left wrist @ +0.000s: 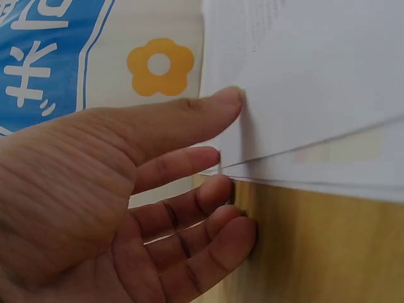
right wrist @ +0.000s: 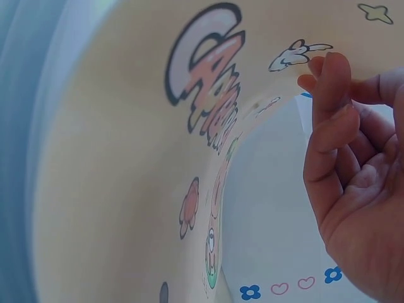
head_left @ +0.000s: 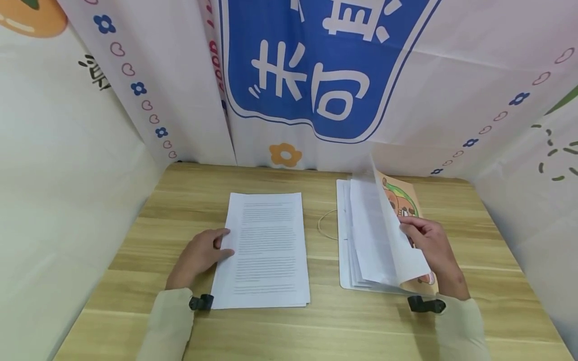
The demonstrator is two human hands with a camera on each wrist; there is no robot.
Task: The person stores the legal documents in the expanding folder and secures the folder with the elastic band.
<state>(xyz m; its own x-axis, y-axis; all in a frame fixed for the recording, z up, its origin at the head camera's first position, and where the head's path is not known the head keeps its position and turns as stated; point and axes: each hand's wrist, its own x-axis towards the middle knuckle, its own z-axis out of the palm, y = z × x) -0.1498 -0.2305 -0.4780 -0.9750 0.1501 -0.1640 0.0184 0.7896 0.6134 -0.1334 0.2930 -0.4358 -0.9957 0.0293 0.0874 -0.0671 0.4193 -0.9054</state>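
- Okay, paper stack [head_left: 271, 250] is touched at its left edge by the left hand [head_left: 198, 255], grip loosely parted.
- Raised sheet [head_left: 397, 255] of the cartoon folder [head_left: 341, 250], right-hand on the worktop [head_left: 316, 333], is pinched by the right hand [head_left: 431, 245].

Orange flower [head_left: 285, 155] on white cloth [head_left: 424, 110] behind a wood-grain table [head_left: 325, 326]

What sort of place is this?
Perhaps a curtained-off desk for paperwork, though I can't be sure: a wood-grain table has pale printed curtains on three sides, and on it lie a stack of printed sheets and a cartoon-covered folder.
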